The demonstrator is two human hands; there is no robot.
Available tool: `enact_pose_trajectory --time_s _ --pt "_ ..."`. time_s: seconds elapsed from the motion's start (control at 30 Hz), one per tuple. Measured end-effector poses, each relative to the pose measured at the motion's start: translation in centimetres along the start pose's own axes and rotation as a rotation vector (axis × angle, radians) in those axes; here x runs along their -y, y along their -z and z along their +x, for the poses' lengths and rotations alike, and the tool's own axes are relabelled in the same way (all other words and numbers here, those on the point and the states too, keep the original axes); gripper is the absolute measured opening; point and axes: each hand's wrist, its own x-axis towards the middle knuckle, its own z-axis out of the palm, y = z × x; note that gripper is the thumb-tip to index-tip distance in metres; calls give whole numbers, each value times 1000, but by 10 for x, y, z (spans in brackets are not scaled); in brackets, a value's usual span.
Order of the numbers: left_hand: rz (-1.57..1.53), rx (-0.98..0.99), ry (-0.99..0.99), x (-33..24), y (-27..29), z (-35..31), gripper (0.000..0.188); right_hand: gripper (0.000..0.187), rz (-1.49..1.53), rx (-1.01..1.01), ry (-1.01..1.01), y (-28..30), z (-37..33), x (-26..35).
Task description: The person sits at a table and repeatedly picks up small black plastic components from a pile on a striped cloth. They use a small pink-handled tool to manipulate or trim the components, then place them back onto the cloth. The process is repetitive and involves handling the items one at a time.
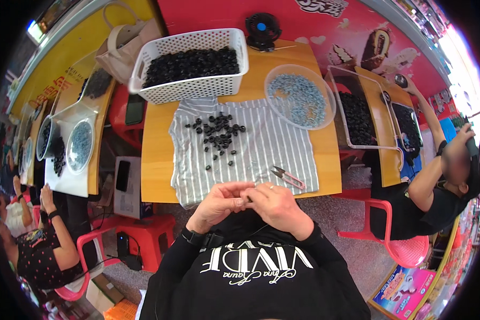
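Note:
My left hand [221,204] and my right hand [277,207] meet at the near edge of the table, their fingertips pinched together. A small dark spot shows between the fingers, but what they hold is mostly hidden. Just ahead, a striped grey-and-white cloth [272,141] covers part of the wooden table [157,144]. Loose small black pieces [218,130] lie scattered on the cloth. Thread snips [288,177] with pinkish handles rest on it, right of my hands. Farther right stands a round clear bowl [329,106] with many small light-blue pieces.
A white perforated basket [197,88] full of black pieces stands at the back left, near a small black fan [263,29]. Red stools [149,240] flank me. Other people sit at neighbouring tables on both sides, with bins of black pieces [356,117] at the right.

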Motion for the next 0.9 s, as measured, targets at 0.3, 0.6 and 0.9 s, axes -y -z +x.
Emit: enact_pose_trajectory --time_s 0.3,0.6,0.9 --pt "547 -382 -137 -18 1 -19 25 26 -58 -214 -148 29 -22 -29" --pt "1423 -739 -561 -52 20 -13 19 28 -337 -790 -449 171 -18 -143" --pt "1702 -745 -594 -47 14 -3 19 28 -137 -316 -256 32 -6 -64"
